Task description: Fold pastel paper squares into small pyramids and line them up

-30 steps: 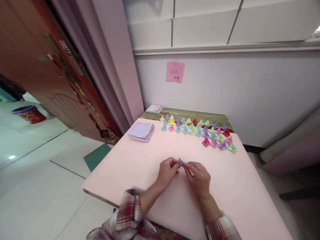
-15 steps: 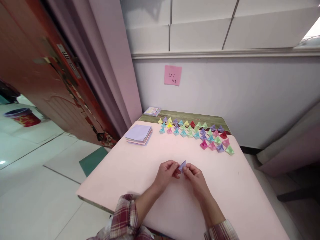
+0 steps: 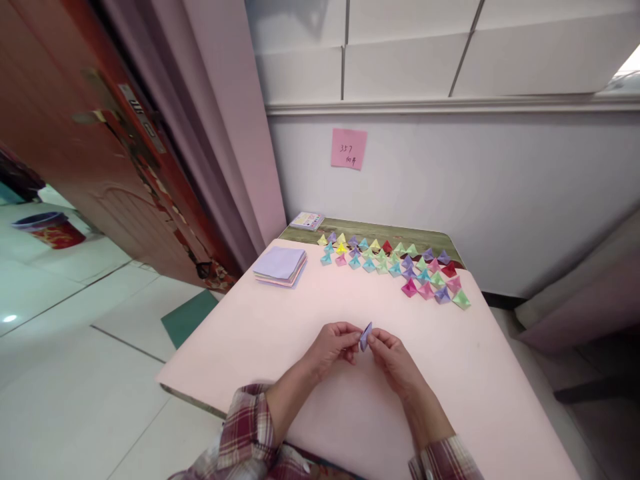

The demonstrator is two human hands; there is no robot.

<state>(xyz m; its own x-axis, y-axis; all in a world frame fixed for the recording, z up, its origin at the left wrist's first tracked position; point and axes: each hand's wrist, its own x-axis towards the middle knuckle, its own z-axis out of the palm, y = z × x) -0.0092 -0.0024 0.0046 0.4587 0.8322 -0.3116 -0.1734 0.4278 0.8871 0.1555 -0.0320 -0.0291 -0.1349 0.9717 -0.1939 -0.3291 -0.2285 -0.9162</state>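
A small folded piece of purple origami paper (image 3: 366, 337) is held up above the pink tabletop (image 3: 280, 340), between both hands. My left hand (image 3: 336, 347) pinches its left side with thumb and forefinger. On the right side, my right hand (image 3: 393, 357) grips the same paper between thumb and fingers. Beyond the hands, several small folded paper pieces (image 3: 369, 265) in many colours stand in rows. To the far left lies a stack of square paper sheets (image 3: 280, 263), purple on top.
A printed packet (image 3: 307, 221) lies at the table's back left corner, on a wood-patterned strip (image 3: 420, 241). A pink note (image 3: 349, 149) is stuck on the wall behind. Left of the table are a red door (image 3: 65, 120), a curtain and a bin (image 3: 53, 231).
The purple paper has turned to a narrower view between my fingers, its left and right sides still pinched. The whole view has shifted slightly.
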